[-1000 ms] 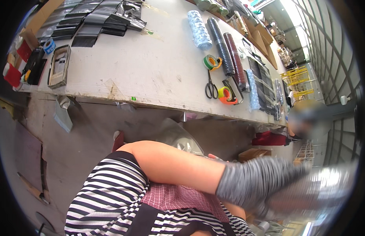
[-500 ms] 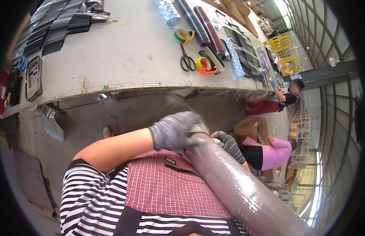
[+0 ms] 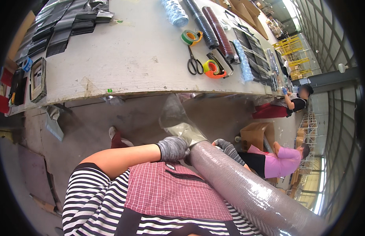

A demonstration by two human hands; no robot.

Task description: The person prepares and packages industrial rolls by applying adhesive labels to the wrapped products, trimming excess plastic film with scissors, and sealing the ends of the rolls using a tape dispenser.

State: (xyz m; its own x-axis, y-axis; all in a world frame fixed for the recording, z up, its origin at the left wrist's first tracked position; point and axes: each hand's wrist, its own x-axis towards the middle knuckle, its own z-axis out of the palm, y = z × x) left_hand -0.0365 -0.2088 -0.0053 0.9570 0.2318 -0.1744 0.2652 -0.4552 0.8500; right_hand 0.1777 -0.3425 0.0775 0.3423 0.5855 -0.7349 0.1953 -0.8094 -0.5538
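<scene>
A long, thick pinkish-grey roll (image 3: 241, 177) in shiny clear plastic lies slantwise against my front. It runs from the middle of the view to the lower right. Loose, crumpled plastic film (image 3: 186, 133) sticks out past its upper end towards the table. My left hand (image 3: 172, 148), in a grey knit glove, is closed at that end beside the gathered film; its fingertips are hidden behind the film and roll. On the roll's right side my right hand (image 3: 228, 150), also grey-gloved, curls against it near the same end, partly covered by it.
Along the table (image 3: 139, 67) ahead lie scissors (image 3: 194, 65), tape rolls in orange holders (image 3: 214, 69), dark ribbed rolls (image 3: 202, 23) and flat black bags (image 3: 68, 29). A cardboard box (image 3: 255, 135) and a person in purple (image 3: 283, 161) are at right; another person (image 3: 290, 100) stands farther off.
My left hand, blurred before on top of the film, has moved down and closed at the roll's end. The loose film now shows above it. The view has shifted slightly.
</scene>
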